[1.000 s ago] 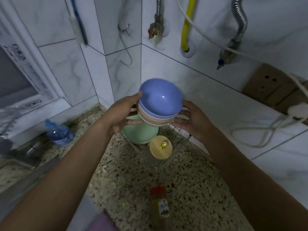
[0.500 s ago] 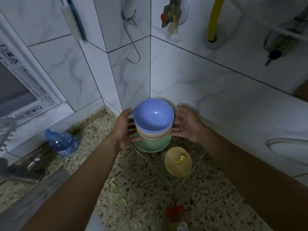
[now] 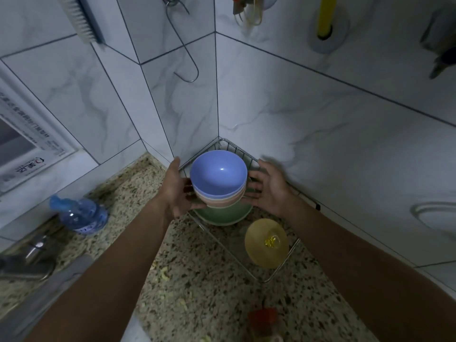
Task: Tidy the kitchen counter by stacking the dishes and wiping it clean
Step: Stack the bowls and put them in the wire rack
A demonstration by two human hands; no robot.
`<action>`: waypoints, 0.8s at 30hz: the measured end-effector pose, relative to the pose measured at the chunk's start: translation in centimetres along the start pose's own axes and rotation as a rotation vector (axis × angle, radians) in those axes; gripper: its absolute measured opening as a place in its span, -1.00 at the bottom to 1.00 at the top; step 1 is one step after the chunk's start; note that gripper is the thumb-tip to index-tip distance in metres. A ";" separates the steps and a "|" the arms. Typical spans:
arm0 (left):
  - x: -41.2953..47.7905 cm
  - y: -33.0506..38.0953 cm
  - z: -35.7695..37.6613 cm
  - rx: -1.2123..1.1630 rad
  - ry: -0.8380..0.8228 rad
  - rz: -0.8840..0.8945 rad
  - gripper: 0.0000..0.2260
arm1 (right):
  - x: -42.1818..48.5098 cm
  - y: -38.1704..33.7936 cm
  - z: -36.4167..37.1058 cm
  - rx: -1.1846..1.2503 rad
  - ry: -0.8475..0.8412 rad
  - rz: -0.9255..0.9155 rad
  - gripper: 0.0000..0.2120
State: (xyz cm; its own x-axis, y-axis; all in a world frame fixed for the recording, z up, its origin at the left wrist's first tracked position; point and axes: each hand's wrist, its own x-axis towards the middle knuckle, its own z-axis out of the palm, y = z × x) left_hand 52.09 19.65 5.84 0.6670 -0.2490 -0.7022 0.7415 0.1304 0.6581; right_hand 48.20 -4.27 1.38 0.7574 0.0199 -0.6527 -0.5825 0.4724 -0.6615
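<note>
A stack of bowls (image 3: 218,176), blue on top with pink and beige ones under it, sits on green plates (image 3: 222,214) in a wire corner rack (image 3: 277,274) on the speckled counter (image 3: 197,280). My left hand (image 3: 176,191) cups the stack's left side, with its fingers curled under the lower bowls and its thumb raised clear of the rim. On the other side my right hand (image 3: 269,188) is spread, its straight fingertips at the stack's right side; it is slightly blurred.
A jar with a yellow lid (image 3: 266,243) stands in the rack's near part. A blue water bottle (image 3: 79,215) lies on the counter at left, near a metal tap (image 3: 32,253). A red-capped bottle (image 3: 262,317) stands close in front. Tiled walls close the corner.
The bowl stack has gone down and back into the corner, onto the green plates in the rack. My right hand's fingers have spread and loosened from the stack.
</note>
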 end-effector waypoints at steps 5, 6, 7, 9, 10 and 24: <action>0.2 0.0 -0.7 -0.035 -0.014 -0.005 -0.07 | -0.6 0.0 0.2 -0.015 0.016 -0.011 -0.47; 0.0 0.1 -0.8 -0.045 -0.015 -0.002 -0.07 | -0.9 0.0 0.2 -0.023 0.022 -0.017 -0.43; -0.3 0.1 -1.0 -0.056 -0.011 0.011 -0.08 | -1.2 0.0 0.1 -0.021 0.026 -0.024 -0.38; -1.0 0.0 -1.4 -0.088 0.028 0.067 -0.14 | -2.1 0.1 -0.4 0.008 0.020 -0.043 -0.32; -1.5 -0.1 -1.6 -0.106 0.052 0.112 -0.18 | -2.8 0.1 -0.7 0.038 0.010 -0.057 -0.32; -11.0 -5.3 1.1 -0.277 -0.084 0.398 -0.43 | -18.1 0.9 -9.3 0.284 0.003 -0.246 -0.35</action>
State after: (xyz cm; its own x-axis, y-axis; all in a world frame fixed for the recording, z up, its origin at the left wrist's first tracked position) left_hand 40.75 20.60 10.32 0.9030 -0.2031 -0.3786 0.4288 0.4788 0.7661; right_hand 31.20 -12.40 9.18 0.8633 -0.1265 -0.4886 -0.2781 0.6886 -0.6697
